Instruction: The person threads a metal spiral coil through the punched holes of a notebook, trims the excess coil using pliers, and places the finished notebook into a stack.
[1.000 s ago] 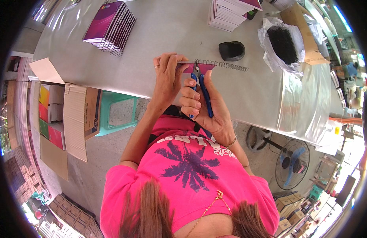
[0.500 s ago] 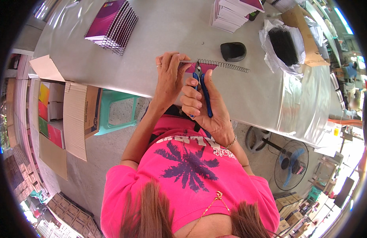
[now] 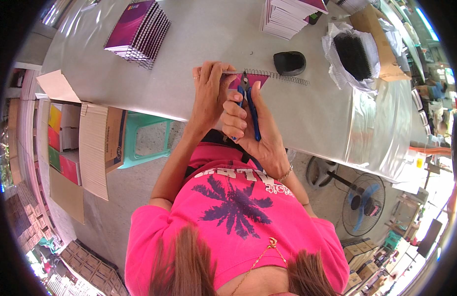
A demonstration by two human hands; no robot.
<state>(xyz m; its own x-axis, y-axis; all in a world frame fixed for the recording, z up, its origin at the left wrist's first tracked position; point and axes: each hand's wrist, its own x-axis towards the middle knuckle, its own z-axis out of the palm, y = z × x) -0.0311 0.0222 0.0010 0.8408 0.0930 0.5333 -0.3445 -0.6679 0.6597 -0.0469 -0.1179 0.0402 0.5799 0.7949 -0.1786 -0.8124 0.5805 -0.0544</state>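
My left hand (image 3: 209, 93) grips a purple-covered notebook (image 3: 258, 78) by its left part, above the table's near edge. Along its upper edge runs a dark spiral binding coil (image 3: 290, 79), whose loose end sticks out well past the notebook on the right. Wrapped in my right hand (image 3: 258, 126) are blue-handled cutting pliers (image 3: 253, 113), pointing away from me. Their metal jaws lie at the coiled edge, over the purple cover. Whether the jaws have a wire between them is too small to tell.
Bound purple notebooks (image 3: 137, 32) are stacked at the far left, and unbound booklets (image 3: 283, 19) at the far centre. A black, mouse-shaped object (image 3: 289, 63) and paper-wrapped black coils (image 3: 354, 55) lie right. Below the table stand an open carton (image 3: 95, 148), a green stool (image 3: 132, 140) and a fan (image 3: 362, 203).
The pliers and my right hand have shifted slightly left and away from me along the coiled edge. The notebook and my left hand have moved a little away too.
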